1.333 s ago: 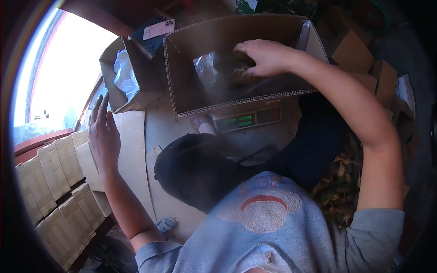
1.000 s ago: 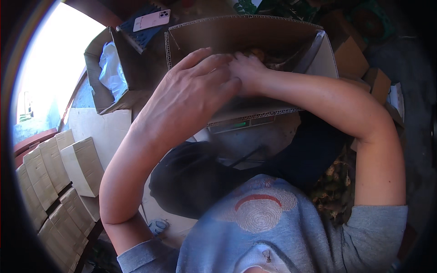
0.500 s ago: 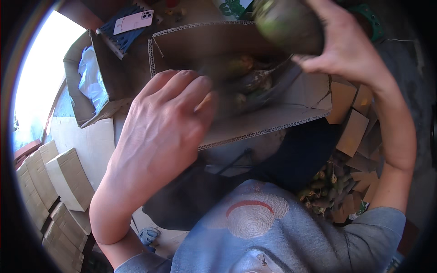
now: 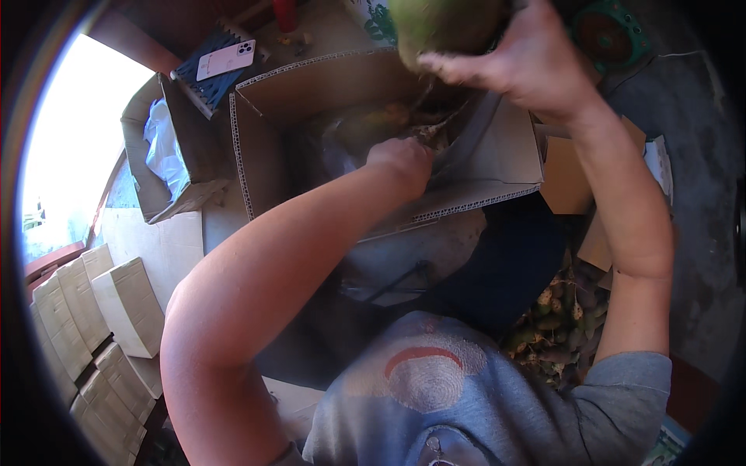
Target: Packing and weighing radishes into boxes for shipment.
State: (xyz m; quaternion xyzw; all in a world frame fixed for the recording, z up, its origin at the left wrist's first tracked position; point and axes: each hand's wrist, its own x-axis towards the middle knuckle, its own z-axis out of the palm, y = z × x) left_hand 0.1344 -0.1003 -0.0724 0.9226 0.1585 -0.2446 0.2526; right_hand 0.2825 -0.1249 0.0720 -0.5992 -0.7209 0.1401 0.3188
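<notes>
1. The right hand (image 4: 536, 66) is raised at the top of the view, its fingers wrapped around a large green round fruit (image 4: 443, 27), holding it above the open cardboard box (image 4: 497, 167). The fruit's top is cut off by the picture's edge.

2. The left hand (image 4: 400, 163) reaches down into that same box, curled into a loose fist among the contents; whether it grips anything there is hard to tell, since the fingers are turned away and in shadow.

3. Inside the box, just beyond the left hand, lie more fruits (image 4: 377, 120), greenish and orange, partly wrapped in a clear plastic liner (image 4: 342, 151).

4. The box stands with its flaps open; its near flap hangs toward the person, over a dark cloth (image 4: 505, 272) across the lap.

5. To the left of the big box sits a smaller open carton (image 4: 190, 167) with white plastic (image 4: 163, 147) in it.

6. Behind that carton a white phone (image 4: 225, 60) lies on a blue slatted crate (image 4: 203, 85).

7. At the far left, a row of pale closed cartons (image 4: 85, 311) is stacked side by side.

8. To the right of the lap, on the floor, lies a heap of small brownish and green pods or fruits (image 4: 556, 330), with flat cardboard pieces (image 4: 571, 182) near them.
</notes>
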